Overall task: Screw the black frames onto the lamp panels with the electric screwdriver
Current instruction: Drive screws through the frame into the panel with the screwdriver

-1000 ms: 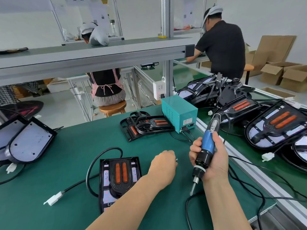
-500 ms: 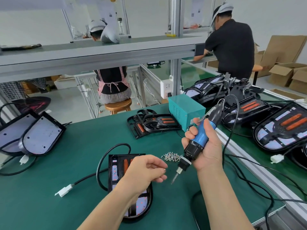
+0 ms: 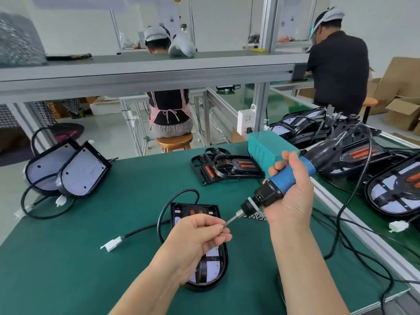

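**Fingers [image 3: 211,223] of the left hand [image 3: 197,235] closed on a screw [image 3: 222,226]**

The small silver screw is pinched between thumb and curled forefinger at the centre of the view. As far as can be seen, it is touched by the bit tip of the electric screwdriver [image 3: 286,178]. The screwdriver is gripped round its blue barrel by the right hand [image 3: 293,198], whose fingers are wrapped fully about it. The tool is held tilted, with the bit pointed toward 8 o'clock and the black cord end raised toward 2 o'clock.

Beneath the left hand, on the green worktop [image 3: 91,258], a lamp panel [image 3: 213,253] is laid flat with a black frame [image 3: 224,264] around it (the middle is hidden by the hand). A black cable [image 3: 163,210] is looped from the panel's far left corner and ends in a white connector [image 3: 112,244] at 9 o'clock. A small heap of screws [image 3: 259,215] is seen just behind the bit.

At 12 o'clock a stack of loose frames [image 3: 227,167] is laid, with a teal power box [image 3: 266,148] just beside it at 1 o'clock. Two panels [image 3: 84,171] are leaned together at 10 o'clock, and more panels [image 3: 395,192] are piled at 3 o'clock.
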